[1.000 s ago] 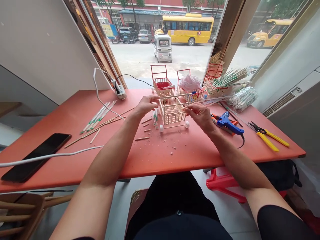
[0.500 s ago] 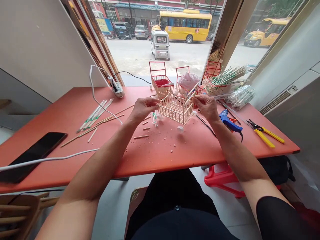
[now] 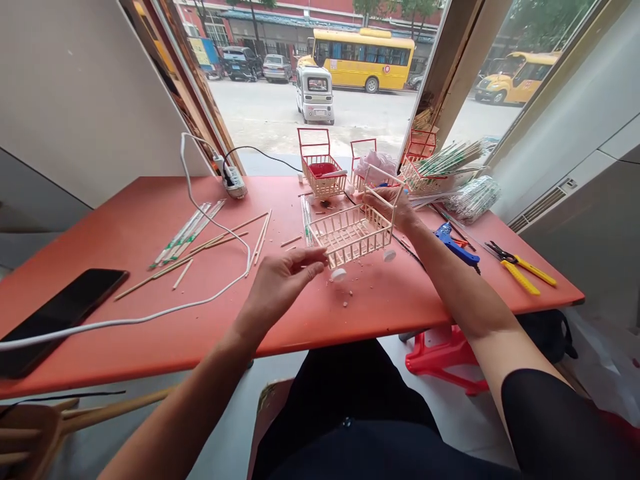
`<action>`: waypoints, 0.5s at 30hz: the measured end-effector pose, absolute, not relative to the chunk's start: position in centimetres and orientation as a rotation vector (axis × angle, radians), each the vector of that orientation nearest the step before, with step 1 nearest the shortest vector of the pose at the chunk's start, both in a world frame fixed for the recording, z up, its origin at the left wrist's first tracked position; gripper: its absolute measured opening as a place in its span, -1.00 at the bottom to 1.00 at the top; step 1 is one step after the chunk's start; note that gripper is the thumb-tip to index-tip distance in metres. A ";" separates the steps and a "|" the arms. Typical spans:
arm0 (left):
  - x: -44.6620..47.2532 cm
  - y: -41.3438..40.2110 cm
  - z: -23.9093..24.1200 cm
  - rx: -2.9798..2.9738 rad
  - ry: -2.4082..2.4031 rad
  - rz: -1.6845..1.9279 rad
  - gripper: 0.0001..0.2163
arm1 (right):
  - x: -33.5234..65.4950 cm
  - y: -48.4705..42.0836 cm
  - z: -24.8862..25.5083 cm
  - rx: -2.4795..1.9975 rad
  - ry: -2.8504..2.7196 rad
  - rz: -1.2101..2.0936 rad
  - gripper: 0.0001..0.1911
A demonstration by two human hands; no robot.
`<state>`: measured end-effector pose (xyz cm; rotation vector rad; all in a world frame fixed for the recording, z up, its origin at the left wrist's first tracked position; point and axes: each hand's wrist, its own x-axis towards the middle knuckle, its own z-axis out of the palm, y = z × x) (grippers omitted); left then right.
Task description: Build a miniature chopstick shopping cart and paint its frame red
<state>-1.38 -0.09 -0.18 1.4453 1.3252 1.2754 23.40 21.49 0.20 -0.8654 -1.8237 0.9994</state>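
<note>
A miniature shopping cart (image 3: pixel 357 248) of pale wooden sticks, with white round wheels and an upright handle frame, is held just over the table, slightly tilted. My left hand (image 3: pixel 293 283) pinches its near left corner between thumb and fingers. At the far right end, my right hand (image 3: pixel 387 205) grips the cart by the base of its handle frame; some of those fingers are hidden behind the sticks. Close behind stands a finished-looking cart with a red handle (image 3: pixel 323 175). Loose sticks (image 3: pixel 261 237) and small crumbs lie to the left and below.
On the orange table (image 3: pixel 200 347) are a phone (image 3: pixel 65 313), a white cable, wrapped sticks (image 3: pixel 187 233) and a power strip (image 3: pixel 234 180). At right lie a blue glue gun (image 3: pixel 455 247), yellow-handled pliers (image 3: pixel 523 267) and bundled sticks (image 3: pixel 473 199). More red-handled carts stand near the window.
The cart has been turned, its handle frame now upright at the right end. My left hand has come nearer and lower, to the near corner; my right hand has shifted slightly left.
</note>
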 end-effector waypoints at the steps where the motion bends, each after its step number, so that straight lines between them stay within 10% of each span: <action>1: -1.2 -0.7 -0.2 1.444 1.323 1.258 -0.64 | 23.1 21.8 0.0 -0.836 -1.845 1.012 -0.31; 15: 3.5 -6.4 -1.4 1.313 0.983 1.026 -0.46 | 19.3 24.4 -0.5 -0.517 -2.025 1.402 -0.45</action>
